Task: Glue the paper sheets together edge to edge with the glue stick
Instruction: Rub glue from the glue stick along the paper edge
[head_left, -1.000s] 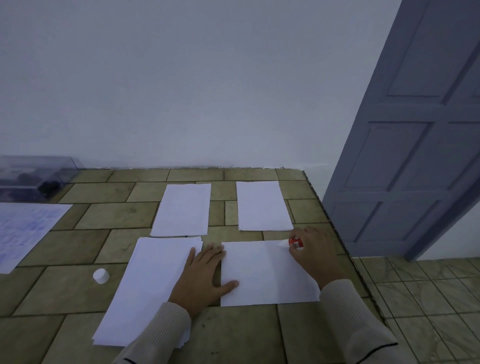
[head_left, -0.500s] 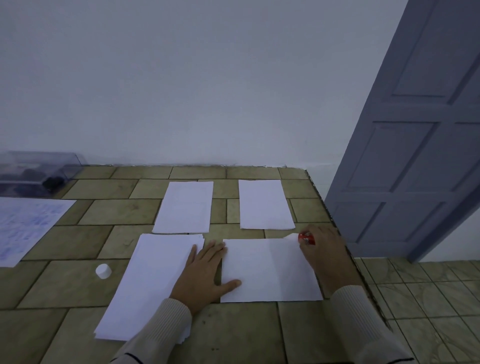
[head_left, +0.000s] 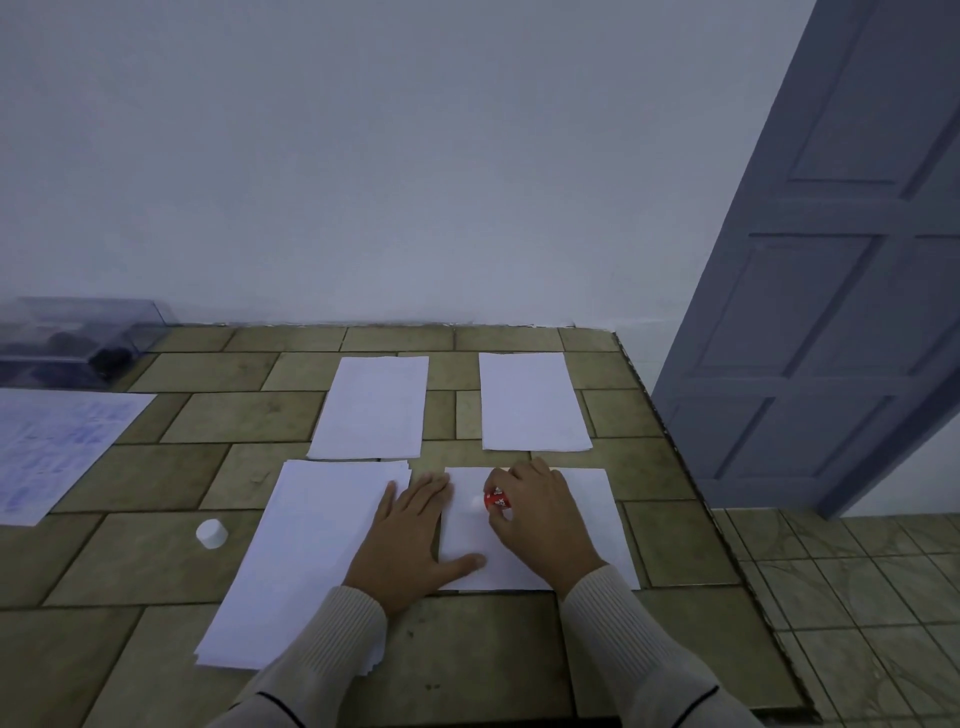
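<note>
A single white sheet (head_left: 597, 525) lies on the tiled table in front of me. My left hand (head_left: 413, 540) lies flat, fingers spread, across the sheet's left edge, its thumb on the paper. My right hand (head_left: 540, 512) grips a red glue stick (head_left: 497, 500), whose white tip touches the sheet near its left side. A stack of white sheets (head_left: 306, 551) lies to the left, partly under my left wrist. Two more white sheets (head_left: 371, 408) (head_left: 532, 402) lie farther back. The glue stick's white cap (head_left: 212, 533) stands left of the stack.
The tiled table (head_left: 208, 415) ends at a right edge beside a blue-grey door (head_left: 831, 312). A printed sheet (head_left: 52, 447) lies at the far left. A clear plastic box (head_left: 78, 338) sits at the back left against the white wall.
My right hand has carried the glue stick from the sheet's top right corner leftward to near its left edge. My left hand has stayed in place on the sheet.
</note>
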